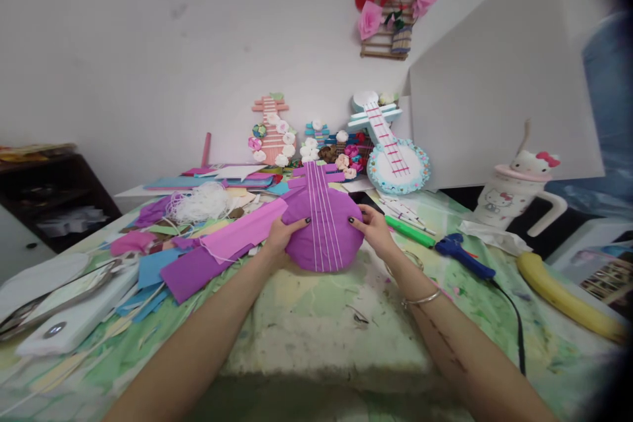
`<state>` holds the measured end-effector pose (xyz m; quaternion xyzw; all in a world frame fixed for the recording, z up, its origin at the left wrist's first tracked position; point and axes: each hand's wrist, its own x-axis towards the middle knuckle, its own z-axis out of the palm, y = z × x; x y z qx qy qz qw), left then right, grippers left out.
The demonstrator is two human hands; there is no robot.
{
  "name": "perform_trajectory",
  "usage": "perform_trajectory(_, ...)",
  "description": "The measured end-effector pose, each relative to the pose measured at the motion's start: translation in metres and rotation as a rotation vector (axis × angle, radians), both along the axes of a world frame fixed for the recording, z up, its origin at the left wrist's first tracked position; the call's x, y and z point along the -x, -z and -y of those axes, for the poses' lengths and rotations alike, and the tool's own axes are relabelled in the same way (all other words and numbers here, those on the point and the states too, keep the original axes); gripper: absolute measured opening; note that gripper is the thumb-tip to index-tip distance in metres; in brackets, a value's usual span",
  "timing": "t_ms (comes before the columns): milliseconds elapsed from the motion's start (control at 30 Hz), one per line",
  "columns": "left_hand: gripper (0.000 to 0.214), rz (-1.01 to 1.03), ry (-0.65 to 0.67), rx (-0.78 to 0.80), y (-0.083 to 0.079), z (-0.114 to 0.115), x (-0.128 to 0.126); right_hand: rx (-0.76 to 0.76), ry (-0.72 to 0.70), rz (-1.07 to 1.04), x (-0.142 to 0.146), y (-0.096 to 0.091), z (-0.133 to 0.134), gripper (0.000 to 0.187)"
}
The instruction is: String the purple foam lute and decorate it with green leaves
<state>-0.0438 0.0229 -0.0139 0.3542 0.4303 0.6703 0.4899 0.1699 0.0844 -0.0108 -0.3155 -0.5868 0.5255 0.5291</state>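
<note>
Between my two hands is a purple paper-covered toy lute [301, 247] with a round body, a short neck with side pegs and several white strings down its front. My left hand [284, 234] grips the left edge of the body, thumb on the front face. On the opposite edge my right hand [374, 231] does the same, its fingers partly hidden behind the body. The lute stands tilted up, its neck pointing away from me. Beside my left hand lie strips of pink crepe paper [247, 227] and purple crepe paper [190, 273].
To the right lie a green glue stick or marker [409, 231], a blue glue gun [465, 257] with a cord, a banana [568, 297] and a lidded cup [509, 198]. Left are tangled white string [200, 203] and a white box [79, 316]. Behind stands a white-and-blue toy lute [395, 158].
</note>
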Motion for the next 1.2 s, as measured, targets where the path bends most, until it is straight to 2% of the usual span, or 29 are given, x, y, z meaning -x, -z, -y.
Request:
perform_trajectory(100, 0.057, -0.088, -0.004, -0.003, 0.001, -0.004, 0.003, 0.007, 0.022, -0.002, 0.001, 0.001, 0.0, 0.044)
perform_trajectory(167, 0.064, -0.246, -0.087, -0.045, -0.001, -0.006, 0.005, 0.01, 0.049, -0.008, 0.0, 0.002, -0.002, 0.044)
perform_trajectory(233, 0.075, -0.518, -0.219, -0.142, -0.004, -0.006, 0.005, 0.008, 0.085, -0.02, -0.001, 0.002, -0.004, 0.043)
perform_trajectory(333, 0.083, -1.012, -0.354, -0.428, -0.007, -0.001, 0.002, 0.0, 0.139, -0.045, -0.004, 0.003, -0.007, 0.043)
perform_trajectory(433, 0.068, -1.364, -0.337, -0.703, -0.004, 0.005, -0.005, -0.009, 0.171, -0.067, -0.006, 0.003, -0.01, 0.043)
perform_trajectory(500, 0.05, -1.461, -0.307, -0.776, 0.0, 0.006, -0.009, -0.013, 0.18, -0.076, -0.007, 0.003, -0.011, 0.043)
perform_trajectory(600, 0.025, -1.481, -0.291, -0.787, 0.004, 0.007, -0.011, -0.014, 0.181, -0.081, -0.007, 0.002, -0.011, 0.042)
perform_trajectory(733, 0.005, -1.474, -0.267, -0.779, 0.005, 0.008, -0.012, -0.013, 0.174, -0.072, -0.007, 0.001, -0.009, 0.044)
perform_trajectory(1000, 0.012, -1.358, -0.19, -0.692, 0.005, 0.008, -0.016, -0.008, 0.194, -0.049, -0.007, 0.003, -0.01, 0.044)
perform_trajectory(1100, 0.013, -1.206, -0.254, -0.653, -0.001, 0.009, -0.014, -0.003, 0.207, -0.034, -0.007, 0.004, -0.012, 0.045)
perform_trajectory(1200, 0.013, -1.006, -0.437, -0.552, -0.011, 0.007, -0.003, 0.015, 0.218, -0.004, -0.009, 0.004, -0.013, 0.044)
